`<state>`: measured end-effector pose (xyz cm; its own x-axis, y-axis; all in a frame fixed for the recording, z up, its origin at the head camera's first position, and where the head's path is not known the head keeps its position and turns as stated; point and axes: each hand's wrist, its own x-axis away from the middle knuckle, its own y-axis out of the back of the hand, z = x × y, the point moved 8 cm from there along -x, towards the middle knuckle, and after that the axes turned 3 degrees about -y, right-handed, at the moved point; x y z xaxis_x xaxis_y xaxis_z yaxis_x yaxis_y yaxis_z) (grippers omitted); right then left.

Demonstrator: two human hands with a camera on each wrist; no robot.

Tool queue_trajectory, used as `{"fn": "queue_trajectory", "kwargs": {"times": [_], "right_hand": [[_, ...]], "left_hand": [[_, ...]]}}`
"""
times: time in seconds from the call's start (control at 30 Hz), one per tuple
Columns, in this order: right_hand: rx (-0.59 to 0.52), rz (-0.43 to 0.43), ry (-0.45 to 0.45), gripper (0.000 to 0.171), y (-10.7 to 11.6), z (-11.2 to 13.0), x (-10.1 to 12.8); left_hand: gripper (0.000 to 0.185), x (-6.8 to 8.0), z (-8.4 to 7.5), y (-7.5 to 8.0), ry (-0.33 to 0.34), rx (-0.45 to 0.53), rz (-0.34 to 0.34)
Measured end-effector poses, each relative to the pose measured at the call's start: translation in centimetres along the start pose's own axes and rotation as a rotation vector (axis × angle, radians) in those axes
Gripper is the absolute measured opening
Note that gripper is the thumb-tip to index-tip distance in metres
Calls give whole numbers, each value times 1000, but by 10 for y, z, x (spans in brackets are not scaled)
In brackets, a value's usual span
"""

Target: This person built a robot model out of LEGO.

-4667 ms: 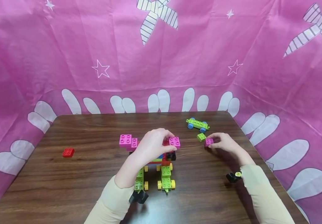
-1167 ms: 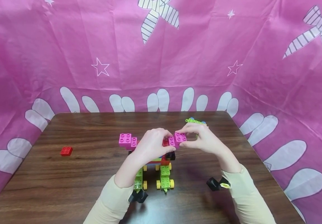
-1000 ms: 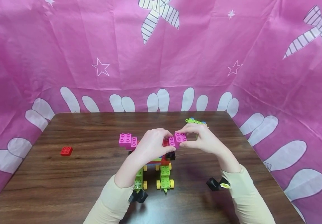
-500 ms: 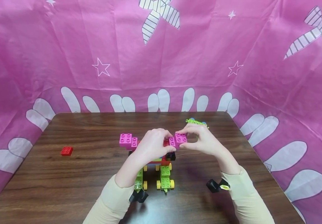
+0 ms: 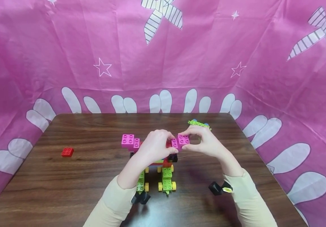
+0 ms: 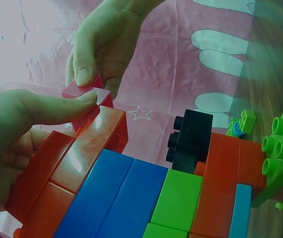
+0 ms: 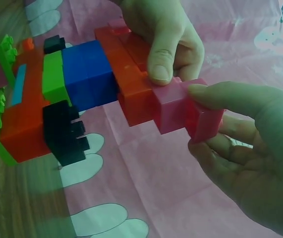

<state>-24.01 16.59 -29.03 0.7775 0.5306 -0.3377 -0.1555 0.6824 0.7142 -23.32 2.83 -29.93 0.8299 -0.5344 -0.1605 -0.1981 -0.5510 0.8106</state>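
A brick build [image 5: 165,164] of red, blue, green and black bricks on two green wheeled bases stands mid-table. My left hand [image 5: 167,143] grips its upper red part, thumb against a pink brick [image 5: 175,143] at the right end. My right hand [image 5: 192,140] pinches a second pink brick [image 5: 183,139] and holds it against that end. In the right wrist view the pink brick [image 7: 203,119] sits between thumb and fingers of the right hand [image 7: 240,148], touching the first pink one [image 7: 168,106]. The left wrist view shows my left thumb [image 6: 57,106] on the pink bricks [image 6: 89,94].
A loose red brick [image 5: 67,152] lies at the table's left. A green wheeled chassis [image 5: 199,123] sits behind my right hand. Two pink bricks [image 5: 129,140] stick out of the build's left side. Pink cloth surrounds the brown table [image 5: 80,186].
Since 4.7 s ago my right hand has lifted the pink brick off the table and brought it left to the build's right end. Over the last second nothing has visibly moved.
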Motion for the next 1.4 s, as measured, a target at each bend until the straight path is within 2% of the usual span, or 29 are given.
{"fn": "queue_trajectory", "kwargs": {"times": [0.17, 0.47, 0.6, 0.77, 0.9, 1.17, 1.4], "right_hand": [[-1, 6, 14, 39, 0, 1, -1], [27, 50, -30, 38, 0, 1, -3], [29, 68, -53, 39, -2, 1, -1], [44, 71, -46, 40, -3, 1, 1], [78, 51, -7, 40, -2, 4, 1], [62, 41, 22, 42, -5, 5, -1], [53, 50, -13, 41, -6, 5, -3]], "left_hand": [[40, 0, 0, 1, 0, 3, -3], [42, 2, 0, 1, -18, -19, -15], [50, 2, 0, 1, -41, -28, -14], [67, 5, -3, 3, -103, 22, -28], [61, 10, -9, 10, -205, 42, -102], [38, 30, -21, 36, -394, 56, -318], [30, 52, -19, 60, -504, 32, -496]]}}
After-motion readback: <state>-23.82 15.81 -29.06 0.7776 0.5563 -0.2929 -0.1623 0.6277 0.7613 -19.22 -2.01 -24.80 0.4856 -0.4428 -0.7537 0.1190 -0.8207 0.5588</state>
